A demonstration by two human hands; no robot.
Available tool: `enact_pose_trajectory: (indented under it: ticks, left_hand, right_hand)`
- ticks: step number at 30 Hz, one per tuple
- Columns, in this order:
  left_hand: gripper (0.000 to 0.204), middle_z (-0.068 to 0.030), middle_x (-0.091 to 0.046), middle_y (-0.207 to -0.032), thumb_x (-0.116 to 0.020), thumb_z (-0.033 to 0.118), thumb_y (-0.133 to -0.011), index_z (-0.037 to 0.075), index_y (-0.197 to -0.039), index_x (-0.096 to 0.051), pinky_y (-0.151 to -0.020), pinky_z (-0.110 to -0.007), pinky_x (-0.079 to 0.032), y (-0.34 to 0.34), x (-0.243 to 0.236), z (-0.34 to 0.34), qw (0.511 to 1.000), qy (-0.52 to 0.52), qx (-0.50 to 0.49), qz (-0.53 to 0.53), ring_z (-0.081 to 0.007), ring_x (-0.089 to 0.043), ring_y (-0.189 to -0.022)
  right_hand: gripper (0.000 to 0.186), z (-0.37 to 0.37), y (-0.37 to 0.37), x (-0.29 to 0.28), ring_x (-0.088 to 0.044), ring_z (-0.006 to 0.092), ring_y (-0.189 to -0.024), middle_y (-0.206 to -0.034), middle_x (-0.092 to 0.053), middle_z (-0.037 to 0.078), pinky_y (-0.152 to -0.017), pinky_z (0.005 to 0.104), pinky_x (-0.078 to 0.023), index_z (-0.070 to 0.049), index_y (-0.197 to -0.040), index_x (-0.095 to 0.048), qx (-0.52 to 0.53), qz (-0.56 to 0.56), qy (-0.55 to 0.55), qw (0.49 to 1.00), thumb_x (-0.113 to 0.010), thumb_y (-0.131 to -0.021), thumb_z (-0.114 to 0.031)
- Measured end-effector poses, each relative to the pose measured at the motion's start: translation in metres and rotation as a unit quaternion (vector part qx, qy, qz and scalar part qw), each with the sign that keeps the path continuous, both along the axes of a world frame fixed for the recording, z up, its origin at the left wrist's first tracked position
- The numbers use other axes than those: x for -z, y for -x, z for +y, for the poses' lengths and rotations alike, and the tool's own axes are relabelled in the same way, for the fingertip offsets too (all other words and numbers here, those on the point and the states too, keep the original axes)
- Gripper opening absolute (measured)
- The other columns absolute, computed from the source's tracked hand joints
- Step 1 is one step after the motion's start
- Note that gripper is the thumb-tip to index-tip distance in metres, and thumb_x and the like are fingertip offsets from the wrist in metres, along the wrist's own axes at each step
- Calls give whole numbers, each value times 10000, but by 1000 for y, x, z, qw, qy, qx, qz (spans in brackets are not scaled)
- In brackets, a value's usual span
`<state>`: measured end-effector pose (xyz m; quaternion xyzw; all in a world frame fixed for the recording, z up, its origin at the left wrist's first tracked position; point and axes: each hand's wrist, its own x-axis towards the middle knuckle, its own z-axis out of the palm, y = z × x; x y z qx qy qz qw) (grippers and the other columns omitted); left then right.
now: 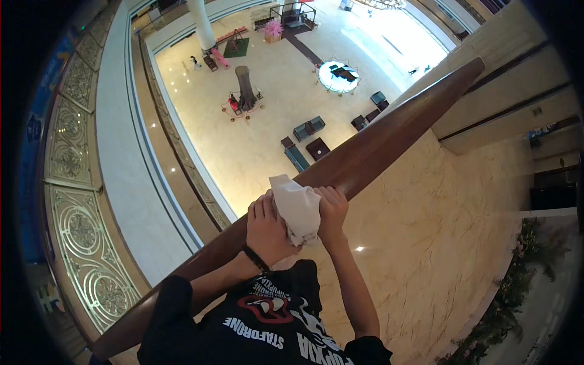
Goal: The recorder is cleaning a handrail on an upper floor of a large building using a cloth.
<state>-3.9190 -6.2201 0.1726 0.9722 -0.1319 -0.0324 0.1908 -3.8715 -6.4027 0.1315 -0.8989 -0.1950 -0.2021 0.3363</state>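
Note:
A long, polished dark wooden handrail point(395, 134) runs diagonally beneath me, from lower left to upper right. A crumpled white cloth point(295, 207) lies bunched on it, between my hands. My left hand point(267, 231), with a dark band at the wrist, has curved fingers at the cloth's left side, pressing it to the rail. My right hand point(331, 213) is closed at the cloth's right side, fingers bent over the rail. The cloth partly hides both thumbs.
Far below lies a lobby floor point(207, 152) with seating point(307, 128), a round piano platform point(337, 76), a tree trunk point(244, 88) and a column point(204, 33). An ornate metal balustrade point(79, 237) stands left, a wall point(493, 115) upper right, plants point(517, 267) lower right.

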Motion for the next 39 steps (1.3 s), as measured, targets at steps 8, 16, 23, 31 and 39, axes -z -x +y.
enact_pose_trajectory:
  ticks: [8,16,23,31,39]
  left_hand:
    - [1279,-245,-461,-1389,-898,538,-521,-9,-1529,-332,-1115,-514,-361,-97,4,-123,999,6,-17,43,-405,-472,-1279]
    - [1313,-228,-465,-1407,-912,571,-502,13,-1537,-328,-1124,-523,-345,-192,39,-269,997,-66,-34,25,-393,-464,-1300]
    - [1314,-209,-481,-1401,-905,616,-487,39,-1532,-354,-1136,-516,-332,-312,45,-421,998,-15,-64,3,-383,-471,-1296]
    - [1220,-233,-479,-1392,-886,559,-549,3,-1509,-379,-1133,-518,-336,-426,61,-556,999,1,-31,25,-392,-458,-1298]
    - [1226,-255,-441,-1427,-862,531,-584,-17,-1543,-329,-1123,-538,-335,-532,72,-683,1000,-2,13,19,-403,-441,-1306]
  right_hand:
    - [139,-209,-162,29,-612,303,-747,-783,-644,79,-696,425,-451,-71,-861,-680,61,-23,62,996,-677,-735,-129]
    - [194,-262,-224,51,-624,335,-772,-841,-660,140,-687,421,-462,-15,-896,-679,-67,-17,-45,997,-617,-743,-115]
    - [182,-509,-391,76,-643,308,-796,-856,-691,102,-774,408,-453,-51,-929,-697,93,-43,62,993,-671,-772,-138]
    - [241,-591,-475,92,-628,361,-810,-914,-695,160,-760,421,-467,-7,-958,-702,47,-54,-50,996,-696,-796,-185]
    - [120,-750,-571,113,-594,268,-736,-776,-620,94,-691,414,-412,-58,-781,-599,145,-43,1,989,-662,-801,-158]
